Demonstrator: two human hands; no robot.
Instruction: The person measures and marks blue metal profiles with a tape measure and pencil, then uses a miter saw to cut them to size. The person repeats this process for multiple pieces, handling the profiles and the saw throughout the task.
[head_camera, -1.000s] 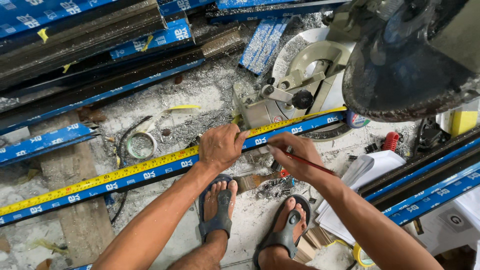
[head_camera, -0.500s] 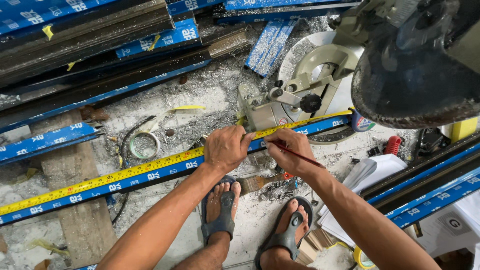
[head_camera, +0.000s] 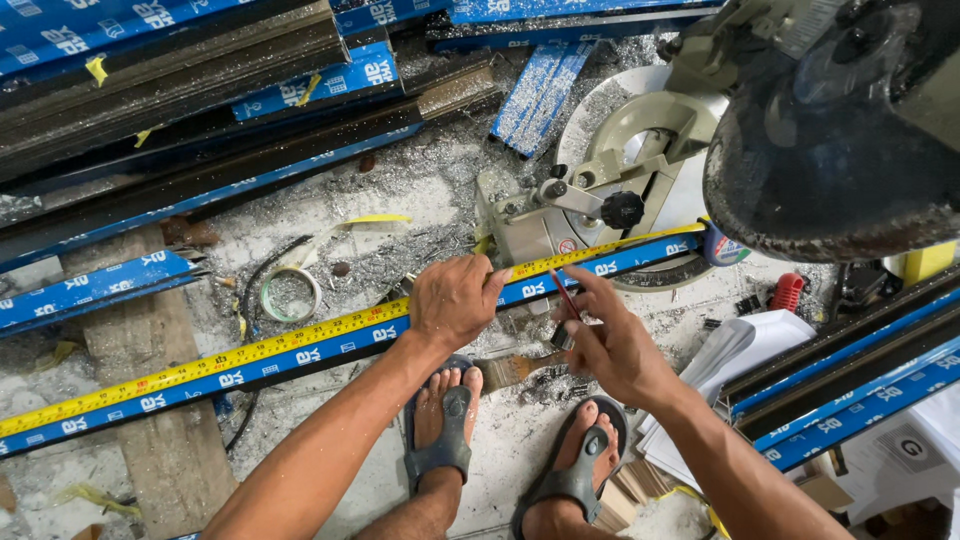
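A long blue-wrapped metal profile (head_camera: 300, 355) lies across the floor and onto the base of a mitre saw (head_camera: 640, 180). A yellow tape measure (head_camera: 240, 352) is stretched along its top. My left hand (head_camera: 455, 298) presses down on the tape and profile near the saw's fence. My right hand (head_camera: 615, 340) holds a thin red pencil (head_camera: 566, 296), whose tip touches the profile just right of my left hand. The saw's round dark blade guard (head_camera: 840, 140) hangs above at the upper right.
More blue-wrapped and dark profiles are stacked at the top left (head_camera: 180, 80) and at the right (head_camera: 860, 380). A roll of tape (head_camera: 289, 293), a paintbrush (head_camera: 515, 368), white papers (head_camera: 740, 350), a wooden plank (head_camera: 150, 420) and metal shavings lie on the floor. My sandalled feet (head_camera: 445, 430) stand below.
My right hand has turned the pencil upright and brought its tip onto the profile. My left hand stays pressed on the tape. The view has shifted slightly.
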